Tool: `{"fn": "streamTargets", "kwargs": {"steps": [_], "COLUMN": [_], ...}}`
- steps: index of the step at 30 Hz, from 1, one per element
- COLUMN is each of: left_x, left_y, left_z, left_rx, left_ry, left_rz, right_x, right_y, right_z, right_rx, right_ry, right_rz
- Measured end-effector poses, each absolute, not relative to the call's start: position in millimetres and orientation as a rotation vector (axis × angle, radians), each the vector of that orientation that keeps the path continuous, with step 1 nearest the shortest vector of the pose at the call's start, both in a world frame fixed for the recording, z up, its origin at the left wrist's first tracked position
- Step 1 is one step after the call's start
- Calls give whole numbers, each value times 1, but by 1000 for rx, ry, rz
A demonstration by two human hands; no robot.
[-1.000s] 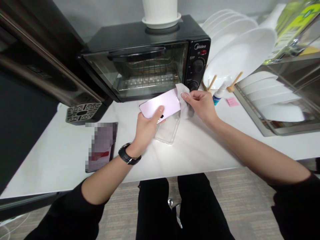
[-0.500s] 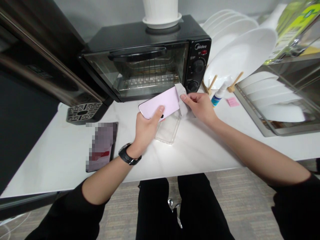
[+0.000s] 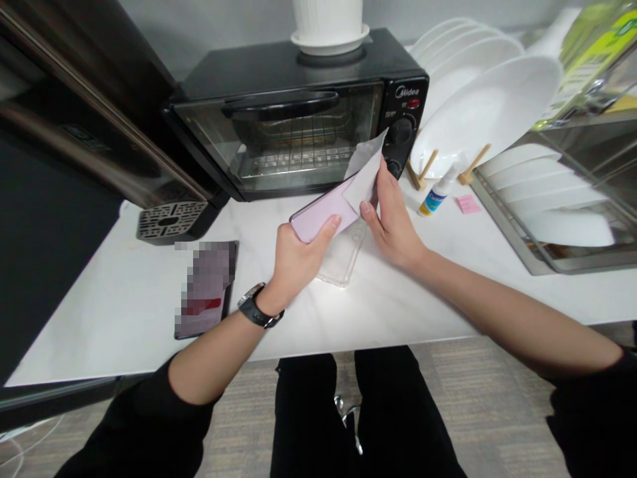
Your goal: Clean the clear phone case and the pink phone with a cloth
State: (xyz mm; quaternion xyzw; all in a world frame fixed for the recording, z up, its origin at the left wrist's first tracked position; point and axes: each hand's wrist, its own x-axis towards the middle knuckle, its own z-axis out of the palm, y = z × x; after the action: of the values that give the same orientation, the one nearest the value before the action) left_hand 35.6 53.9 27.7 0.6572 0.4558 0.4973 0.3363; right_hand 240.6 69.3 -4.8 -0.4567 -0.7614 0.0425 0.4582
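My left hand (image 3: 302,255) is closed around the near-left end of a lilac phone (image 3: 318,216), its thumb lying across the flat side. With my right hand (image 3: 393,222) I hold a thin grey cloth (image 3: 367,174) against the phone's far-right end. The cloth covers that end, and one corner of it sticks up toward the oven. Below the phone, a clear phone case (image 3: 341,262) lies on the white counter (image 3: 308,325), partly hidden by my left hand and the phone.
A black toaster oven (image 3: 298,133) stands behind my hands, a white pot (image 3: 328,26) on top. To the right are a small spray bottle (image 3: 432,199), pink sticky notes (image 3: 468,204), racked white plates (image 3: 490,109) and a sink (image 3: 527,255). A tablet-like device (image 3: 206,289) lies left.
My right hand has turned more upright and brought the cloth over more of the phone's end; a cloth corner now rises. The phone has shifted slightly right in the view and tilted.
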Motion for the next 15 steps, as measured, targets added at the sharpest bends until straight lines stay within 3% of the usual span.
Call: {"fn": "streamTargets", "kwargs": {"steps": [9, 15], "left_x": [36, 39], "left_y": [56, 54], "left_z": [26, 20], "left_rx": [1771, 1938], "left_ry": [1220, 1199], "left_rz": [1253, 1077], "right_x": [239, 231], "right_y": [64, 48], "right_z": [5, 16], "right_rx": [-1090, -857], "right_ry": [-1884, -2179], "right_rz": [45, -25]}}
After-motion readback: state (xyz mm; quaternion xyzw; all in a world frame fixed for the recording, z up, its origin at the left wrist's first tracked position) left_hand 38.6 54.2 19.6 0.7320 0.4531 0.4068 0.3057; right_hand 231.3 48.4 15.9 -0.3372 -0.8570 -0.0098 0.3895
